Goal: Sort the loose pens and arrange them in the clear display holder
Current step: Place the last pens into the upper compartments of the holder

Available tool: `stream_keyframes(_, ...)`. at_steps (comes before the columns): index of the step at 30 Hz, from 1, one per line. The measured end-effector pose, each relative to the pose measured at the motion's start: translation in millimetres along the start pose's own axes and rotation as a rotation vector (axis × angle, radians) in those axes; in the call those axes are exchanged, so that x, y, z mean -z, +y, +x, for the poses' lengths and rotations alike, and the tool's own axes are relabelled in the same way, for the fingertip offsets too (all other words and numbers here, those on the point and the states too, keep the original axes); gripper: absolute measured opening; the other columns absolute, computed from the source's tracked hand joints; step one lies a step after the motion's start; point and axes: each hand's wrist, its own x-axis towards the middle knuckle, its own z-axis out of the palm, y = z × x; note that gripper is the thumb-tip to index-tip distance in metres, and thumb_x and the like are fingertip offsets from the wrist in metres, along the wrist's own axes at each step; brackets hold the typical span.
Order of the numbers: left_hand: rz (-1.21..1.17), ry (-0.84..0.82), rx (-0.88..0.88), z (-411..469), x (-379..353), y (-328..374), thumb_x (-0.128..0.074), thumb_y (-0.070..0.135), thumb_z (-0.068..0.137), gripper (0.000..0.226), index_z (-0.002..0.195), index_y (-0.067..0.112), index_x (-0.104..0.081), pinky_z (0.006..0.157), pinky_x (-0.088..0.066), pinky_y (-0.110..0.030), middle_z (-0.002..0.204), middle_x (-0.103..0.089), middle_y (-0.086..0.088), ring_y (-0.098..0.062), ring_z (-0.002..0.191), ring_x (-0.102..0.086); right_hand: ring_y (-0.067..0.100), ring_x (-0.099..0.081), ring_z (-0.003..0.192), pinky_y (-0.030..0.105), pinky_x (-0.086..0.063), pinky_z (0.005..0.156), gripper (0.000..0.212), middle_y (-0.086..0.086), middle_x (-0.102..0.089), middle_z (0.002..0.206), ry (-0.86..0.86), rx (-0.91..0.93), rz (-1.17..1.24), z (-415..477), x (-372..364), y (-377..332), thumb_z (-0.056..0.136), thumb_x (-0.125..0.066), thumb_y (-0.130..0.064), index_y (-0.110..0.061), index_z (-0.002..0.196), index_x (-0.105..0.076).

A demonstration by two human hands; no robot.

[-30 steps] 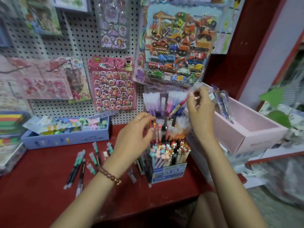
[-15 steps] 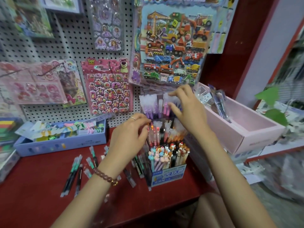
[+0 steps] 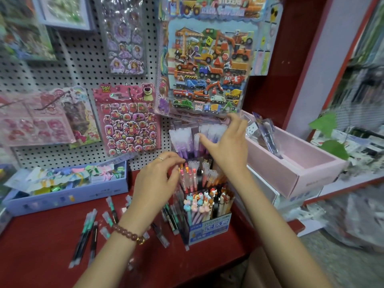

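- Currently the clear display holder stands on the red worktop, against the pegboard; it has three stepped tiers.
- Back tier: purple pens in clear sleeves. Middle tier: pink and orange pens. Front tier: pens with animal-shaped toppers, behind a blue label card.
- Right hand: released, fingers spread and holding nothing, over the right part of the back tier. Motion blur here; the fingertips appear to brush the sleeve tops.
- Left hand: fingers loosely curled, no pen gripped, just left of the middle tier, fingertips at the pink pen caps. Ring on one finger, beaded bracelet on the wrist.
- Loose pens lie on the worktop left of the holder: a dark green pair far left, several more partly under the left forearm and beside the holder's base.
- Blue tray of pastel packets sits at the rear left, against the pegboard.
- Pink box sits right of the holder, holding a few packaged items.
- Pink bear sticker sheet and construction-vehicle sticker sheet hang on the pegboard above.
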Motion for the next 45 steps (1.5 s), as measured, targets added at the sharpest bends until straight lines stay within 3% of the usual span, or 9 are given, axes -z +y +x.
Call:
stream_keyframes(5, -0.012, 0.0, 0.002, 1, -2, -3, -0.054, 0.016, 0.092, 0.023, 0.104, 0.028, -0.068, 0.047, -0.027, -0.011, 0.107, -0.053, 0.025, 0.011, 0.06, -0.05, 0.026, -0.059, 0.074, 0.03, -0.031, 0.055, 0.075, 0.001, -0.059, 0.093, -0.109, -0.176, 0.063, -4, -4, -6, 0.076, -0.068, -0.052, -0.013, 0.126, -0.027)
stream_keyframes(10, -0.01, -0.003, 0.001, 4, -1, -3, -0.052, 0.016, 0.093, 0.023, 0.104, 0.03, -0.068, 0.047, -0.029, -0.011, 0.106, -0.053, 0.027, 0.011, 0.061, -0.049, 0.011, -0.041, 0.047, 0.026, -0.023, 0.042, 0.063, -0.008, -0.039, 0.061, -0.103, -0.032, 0.04, 0, 1, -4, 0.078, -0.07, -0.042, -0.013, 0.118, -0.032)
stream_keyframes(19, -0.022, 0.005, -0.02, 1, -2, -6, -0.051, 0.015, 0.093, 0.026, 0.107, 0.03, -0.068, 0.05, -0.03, -0.01, 0.11, -0.054, 0.026, 0.008, 0.063, -0.051, 0.022, -0.049, 0.065, 0.025, -0.024, 0.041, 0.068, 0.007, -0.036, 0.122, -0.135, 0.138, -0.108, 2, 4, 4, 0.079, -0.064, -0.052, -0.008, 0.123, -0.037)
stream_keyframes(24, -0.19, 0.033, 0.043, 4, -2, -10, -0.056, 0.018, 0.091, 0.018, 0.099, 0.031, -0.066, 0.053, -0.045, -0.02, 0.1, -0.058, 0.025, -0.006, 0.059, -0.055, 0.018, -0.048, 0.078, 0.03, -0.041, 0.047, 0.072, 0.01, -0.034, 0.127, -0.03, 0.156, -0.004, -13, 14, 3, 0.077, -0.064, -0.052, -0.012, 0.127, -0.032)
stream_keyframes(28, -0.3, 0.106, 0.182, 12, -3, -9, -0.06, 0.026, 0.089, 0.023, 0.111, 0.027, -0.053, 0.057, -0.044, -0.015, 0.102, -0.057, 0.009, -0.005, 0.067, -0.054, 0.022, -0.053, 0.061, 0.024, -0.031, 0.041, 0.042, 0.01, -0.049, 0.11, 0.133, 0.167, 0.005, -34, 21, -15, 0.085, -0.065, -0.023, -0.013, 0.119, -0.044)
stream_keyframes(31, -0.18, 0.015, 0.178, 18, -4, 0, -0.058, 0.037, 0.089, 0.047, 0.131, 0.021, -0.045, 0.068, -0.042, -0.01, 0.12, -0.051, 0.008, 0.0, 0.083, -0.055, 0.023, -0.062, 0.06, 0.027, -0.035, 0.047, 0.022, 0.002, -0.066, 0.091, 0.047, 0.177, -0.016, -50, 22, -28, 0.092, -0.056, -0.02, -0.013, 0.112, -0.058)
stream_keyframes(33, -0.039, -0.014, 0.164, 20, -4, 6, -0.056, 0.04, 0.09, 0.054, 0.137, 0.016, -0.042, 0.084, -0.043, -0.017, 0.132, -0.05, 0.002, -0.008, 0.104, -0.056, 0.028, -0.067, 0.078, 0.033, -0.044, 0.059, 0.027, 0.002, -0.067, 0.105, -0.074, 0.15, -0.082, -52, 19, -32, 0.097, -0.047, -0.027, -0.015, 0.12, -0.055)
stream_keyframes(38, 0.184, 0.082, 0.083, 19, 0, 12, -0.052, 0.035, 0.094, 0.022, 0.098, 0.014, -0.057, 0.053, -0.032, -0.024, 0.065, -0.049, 0.005, -0.014, 0.06, -0.049, 0.031, -0.063, 0.096, 0.037, -0.044, 0.07, 0.038, 0.005, -0.057, 0.123, -0.303, 0.226, -0.206, -44, 12, -39, 0.101, -0.035, -0.032, -0.014, 0.135, -0.039)
stream_keyframes(45, 0.133, 0.188, 0.06, 26, -6, 11, -0.06, 0.025, 0.091, 0.026, 0.072, 0.021, -0.043, 0.048, -0.022, -0.024, 0.063, -0.044, 0.006, -0.014, 0.06, -0.043, 0.028, -0.063, 0.098, 0.038, -0.046, 0.072, 0.046, 0.003, -0.064, 0.117, -0.314, 0.186, -0.103, -41, 11, -37, 0.102, -0.034, -0.03, -0.019, 0.146, -0.028)
